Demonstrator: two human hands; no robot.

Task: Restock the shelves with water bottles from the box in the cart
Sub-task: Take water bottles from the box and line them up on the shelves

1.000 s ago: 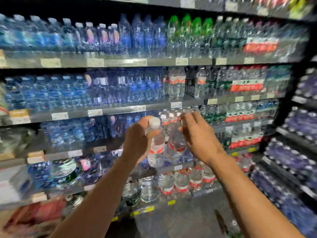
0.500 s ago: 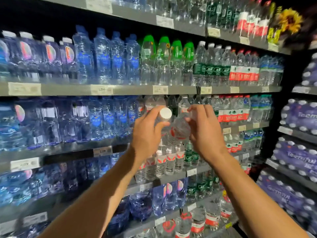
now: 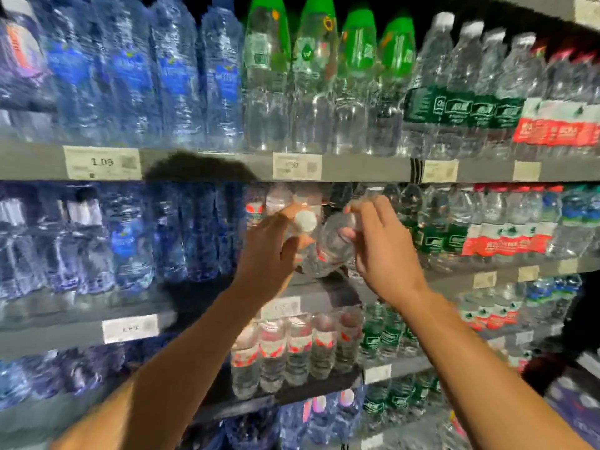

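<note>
Both hands are raised to the middle shelf [image 3: 324,289]. My left hand [image 3: 269,254] grips a clear water bottle whose white cap [image 3: 305,220] points toward me. My right hand [image 3: 380,248] grips a second clear bottle with a red label [image 3: 331,245], tilted with its base toward the shelf. The two bottles touch each other in front of a gap in the row, where a few red-labelled bottles [image 3: 279,198] stand further back. The box and cart are out of view.
Blue-labelled bottles [image 3: 130,235] fill the shelf to the left, green- and red-labelled ones [image 3: 487,228] to the right. Green-capped bottles [image 3: 324,76] stand on the shelf above. Red-labelled bottles [image 3: 292,352] fill the shelf below. Price tags [image 3: 102,162] line the shelf edges.
My view has tilted upward and moved closer to the shelves. Both hands have carried the two bottles up and forward to the gap on the middle shelf.
</note>
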